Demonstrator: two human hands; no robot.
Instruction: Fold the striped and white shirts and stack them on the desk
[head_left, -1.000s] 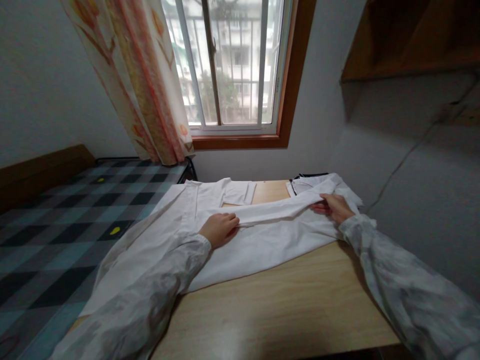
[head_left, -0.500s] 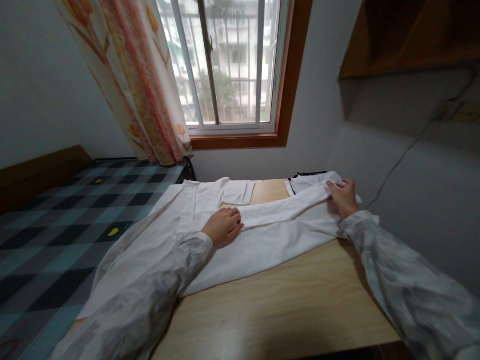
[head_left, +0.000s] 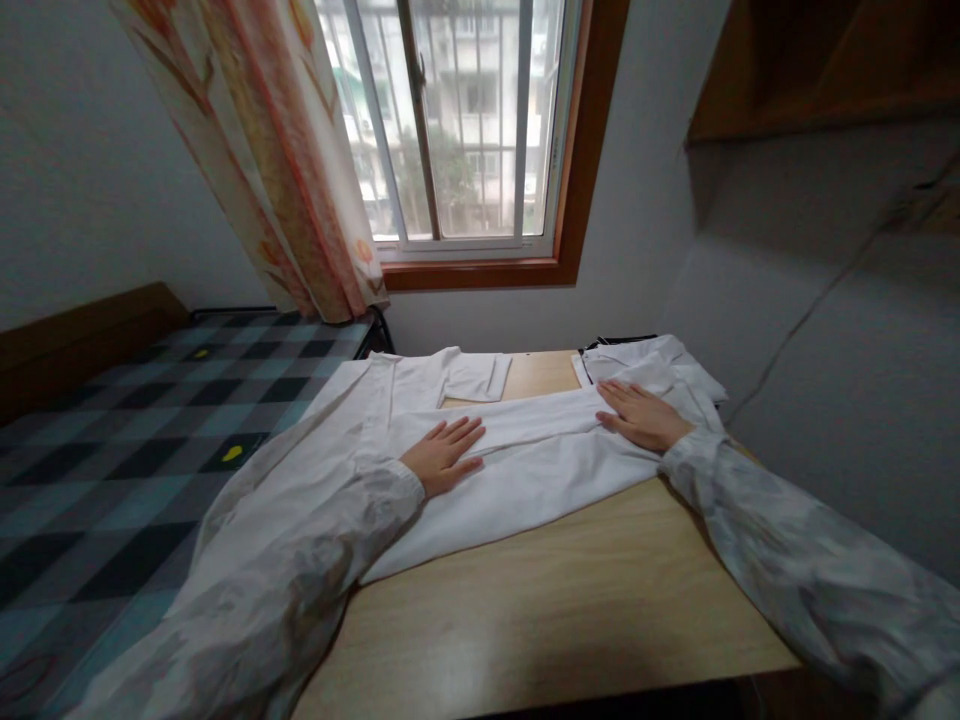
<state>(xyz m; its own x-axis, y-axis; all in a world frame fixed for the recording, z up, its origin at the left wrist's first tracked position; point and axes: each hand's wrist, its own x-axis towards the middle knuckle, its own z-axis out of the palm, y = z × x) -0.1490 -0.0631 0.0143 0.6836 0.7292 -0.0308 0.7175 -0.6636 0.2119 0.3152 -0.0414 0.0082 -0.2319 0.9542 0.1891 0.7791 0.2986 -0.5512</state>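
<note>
A white garment [head_left: 525,490], which looks like a shirt, lies spread across the wooden table [head_left: 570,600] and hangs over its left side. My left hand [head_left: 444,457] rests flat on the middle of the cloth, fingers spread. Further right, my right hand [head_left: 641,415] also lies flat on the garment, with its fingers stretched toward the left. Neither hand grips the fabric. Beyond my left hand, a sleeve-like part [head_left: 476,378] is folded over near the table's far edge.
Bunched white cloth [head_left: 667,355] lies at the far right corner, with something dark behind it. A bed with a checked cover [head_left: 150,470] stands on the left. A curtain [head_left: 285,180] hangs beside the window; a wooden shelf [head_left: 817,110] juts out at upper right.
My right hand has let go of the garment's right end, moved left and flattened onto the cloth. My left hand has spread its fingers in nearly the same place.
</note>
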